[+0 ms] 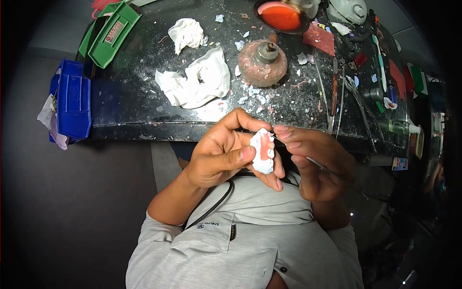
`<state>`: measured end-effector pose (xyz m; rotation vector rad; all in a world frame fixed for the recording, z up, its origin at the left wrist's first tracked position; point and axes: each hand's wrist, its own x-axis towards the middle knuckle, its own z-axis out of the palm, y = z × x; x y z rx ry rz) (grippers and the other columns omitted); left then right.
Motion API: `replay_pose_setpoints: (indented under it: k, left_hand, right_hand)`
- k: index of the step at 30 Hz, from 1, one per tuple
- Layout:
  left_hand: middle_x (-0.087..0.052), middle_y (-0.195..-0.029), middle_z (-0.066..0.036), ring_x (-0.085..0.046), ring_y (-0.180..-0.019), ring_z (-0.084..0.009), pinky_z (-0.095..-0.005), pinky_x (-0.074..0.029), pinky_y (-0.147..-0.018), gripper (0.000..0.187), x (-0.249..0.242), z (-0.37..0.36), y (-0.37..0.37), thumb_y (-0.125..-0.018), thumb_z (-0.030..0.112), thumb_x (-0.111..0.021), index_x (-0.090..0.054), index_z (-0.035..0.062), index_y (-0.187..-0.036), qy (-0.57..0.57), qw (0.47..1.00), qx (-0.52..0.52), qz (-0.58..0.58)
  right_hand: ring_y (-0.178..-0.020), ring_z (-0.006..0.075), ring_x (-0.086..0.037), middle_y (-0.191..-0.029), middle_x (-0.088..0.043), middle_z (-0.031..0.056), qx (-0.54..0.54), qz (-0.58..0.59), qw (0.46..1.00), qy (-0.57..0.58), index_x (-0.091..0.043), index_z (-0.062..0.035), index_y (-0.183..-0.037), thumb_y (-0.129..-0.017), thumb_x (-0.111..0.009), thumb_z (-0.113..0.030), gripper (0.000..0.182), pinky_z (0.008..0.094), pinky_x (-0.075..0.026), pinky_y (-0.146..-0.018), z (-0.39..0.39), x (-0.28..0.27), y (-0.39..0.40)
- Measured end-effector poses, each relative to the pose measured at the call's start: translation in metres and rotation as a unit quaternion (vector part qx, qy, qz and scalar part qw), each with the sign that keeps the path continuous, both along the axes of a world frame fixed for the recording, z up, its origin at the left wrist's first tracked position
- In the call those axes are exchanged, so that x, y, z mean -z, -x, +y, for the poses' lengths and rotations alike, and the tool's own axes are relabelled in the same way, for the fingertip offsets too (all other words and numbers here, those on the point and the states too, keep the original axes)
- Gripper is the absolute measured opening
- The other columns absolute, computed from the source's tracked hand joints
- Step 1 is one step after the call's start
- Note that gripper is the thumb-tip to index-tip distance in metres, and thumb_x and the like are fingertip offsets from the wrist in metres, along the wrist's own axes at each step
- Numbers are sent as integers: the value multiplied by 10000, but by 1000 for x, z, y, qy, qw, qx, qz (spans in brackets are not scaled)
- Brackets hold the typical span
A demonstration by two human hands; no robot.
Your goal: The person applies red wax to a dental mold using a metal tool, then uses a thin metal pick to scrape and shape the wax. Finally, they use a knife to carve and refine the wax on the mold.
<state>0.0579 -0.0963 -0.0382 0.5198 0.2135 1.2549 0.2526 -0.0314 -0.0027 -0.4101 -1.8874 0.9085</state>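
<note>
My left hand (214, 156) holds a white plaster dental model (263, 167) between thumb and fingers, in front of my shirt. Pink wax (265, 147) covers part of its side, with a row of tooth shapes along the right edge. Close by on the right, my right hand (320, 161) has its fingers pinched together, the fingertips near the upper teeth. A thin dark tool (334, 173) runs back from those fingers across the palm; its working tip is too small to make out.
On the black bench stand a spirit burner (262, 65) and a bowl of red wax (281, 17). Crumpled white cloths (207, 79) lie left of the burner, metal hand tools (334, 91) to the right. Blue (74, 103) and green bins (113, 36) sit at left. Scraps litter the top.
</note>
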Motion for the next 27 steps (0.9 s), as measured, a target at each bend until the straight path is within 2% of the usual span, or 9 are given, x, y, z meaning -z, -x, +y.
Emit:
replay_pose_setpoints:
  k: [8, 11, 13, 14, 16, 17, 21, 23, 27]
  left_hand:
    - [-577, -1058, -353, -672, -935, -490, -629, -616, -677, 358, 1, -1, 1, -1018, 102, -500, -355, -48, -1309, -1, 1000, 11, -15]
    - [-590, -1022, -340, -669, -946, -497, -631, -615, -684, 365, 0, -1, 1, -1018, 95, -496, -358, -53, -1322, 13, 999, 17, -27]
    - [-640, -997, -331, -702, -888, -442, -534, -609, -746, 326, -3, 0, 1, -1038, 106, -466, -369, -26, -1320, 28, 999, 35, -19]
    - [-640, -997, -331, -702, -888, -442, -534, -609, -746, 326, -2, 1, 3, -1038, 106, -466, -369, -26, -1320, 28, 999, 34, -19]
    - [-651, -961, -315, -710, -820, -390, -422, -589, -660, 326, 0, 3, 6, -1039, 122, -438, -401, -44, -1317, 24, 999, 25, 13]
    - [-653, -909, -279, -683, -722, -304, -336, -528, -571, 340, -2, 2, 3, -1034, 137, -430, -445, -69, -1304, 44, 999, -8, 29]
    - [-622, -869, -184, -584, -629, -184, -273, -453, -503, 344, -10, 1, 5, -1040, 151, -442, -488, -83, -1286, 78, 995, -17, 55]
    - [-620, -883, -168, -570, -633, -165, -263, -441, -503, 342, -9, 2, 8, -1042, 154, -446, -489, -83, -1285, 71, 996, -8, 54]
    - [-618, -917, -132, -523, -641, -110, -237, -411, -514, 348, -8, 1, 7, -1051, 169, -456, -485, -83, -1289, 50, 995, -22, 84]
  right_hand:
    - [-921, 363, -721, -952, -689, 251, -24, -17, 999, -13, -621, 101, -986, -945, -578, 38, 87, 441, -616, -844, 2, 0, 1]
    - [-937, 328, -732, -970, -715, 220, -1, -19, 1000, -18, -652, 72, -1006, -904, -640, 62, 103, 394, -622, -821, 1, 1, 2]
    - [-957, 320, -730, -980, -714, 225, 62, -14, 998, -29, -644, 80, -1024, -913, -617, 81, 114, 397, -622, -826, 0, 5, 3]
    - [-957, 320, -730, -980, -714, 225, 61, -14, 998, -29, -644, 80, -1024, -913, -617, 81, 114, 397, -622, -826, 0, 8, 2]
    - [-975, 316, -726, -1014, -711, 230, 83, 31, 996, 15, -634, 82, -1053, -929, -591, 86, 131, 396, -619, -821, -1, 11, 0]
    - [-981, 314, -723, -1038, -710, 223, 72, 64, 992, 81, -623, 87, -1075, -946, -575, 76, 138, 394, -614, -834, -4, 11, 0]
    - [-972, 323, -725, -1038, -710, 219, 38, 34, 997, 64, -629, 85, -1059, -943, -601, 54, 123, 392, -610, -843, -2, 6, -4]
    - [-963, 323, -726, -1006, -712, 216, 22, -45, 997, -53, -639, 77, -1043, -929, -638, 30, 124, 388, -610, -856, 4, 0, -3]
    - [-969, 326, -723, -1014, -710, 213, 0, -12, 1000, -8, -654, 54, -1039, -910, -671, 15, 136, 385, -612, -856, -1, 6, 1]
